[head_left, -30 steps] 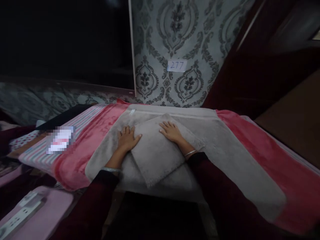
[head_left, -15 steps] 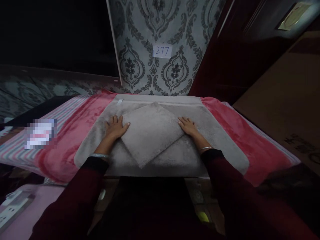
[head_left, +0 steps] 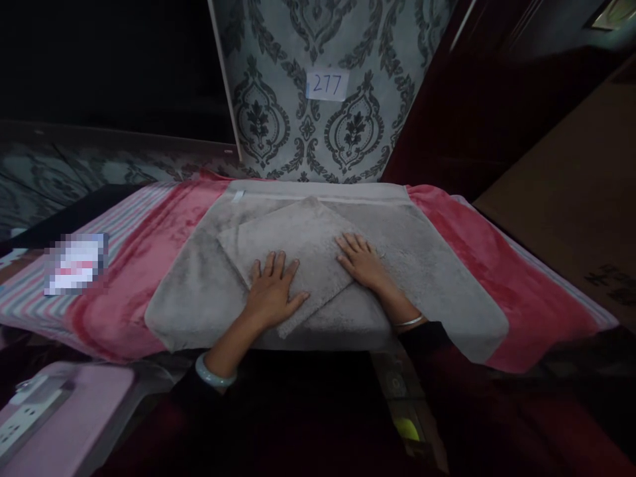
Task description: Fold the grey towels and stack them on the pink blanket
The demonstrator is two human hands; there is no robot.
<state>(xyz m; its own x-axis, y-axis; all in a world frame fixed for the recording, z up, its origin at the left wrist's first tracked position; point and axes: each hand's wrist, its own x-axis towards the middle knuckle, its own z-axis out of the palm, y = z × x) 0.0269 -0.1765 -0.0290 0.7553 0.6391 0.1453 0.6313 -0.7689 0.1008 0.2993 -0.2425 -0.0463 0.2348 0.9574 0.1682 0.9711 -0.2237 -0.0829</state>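
Note:
A folded grey plush cloth [head_left: 293,232] lies turned like a diamond on a larger grey plush cloth [head_left: 432,271]. My left hand [head_left: 272,290] rests flat on the near-left part of the folded cloth, palm down with fingers spread. On its right part lies my right hand [head_left: 362,260], also flat with the fingers stretched out. Neither hand grips anything. Beneath the large grey cloth is a pink plush cover [head_left: 134,291], showing on both sides.
Striped fabric [head_left: 30,298] carries a blurred-out item [head_left: 77,265] at the left. A power strip [head_left: 22,421] sits on a pink surface [head_left: 94,404] at lower left. A cardboard box [head_left: 571,179] stands at right, and a dark screen [head_left: 114,73] at back left.
My left hand has slid right and nearer to me, from the cloth's left edge onto it. My right hand has shifted slightly left onto the cloth. The folded cloth's left corner now reaches farther left.

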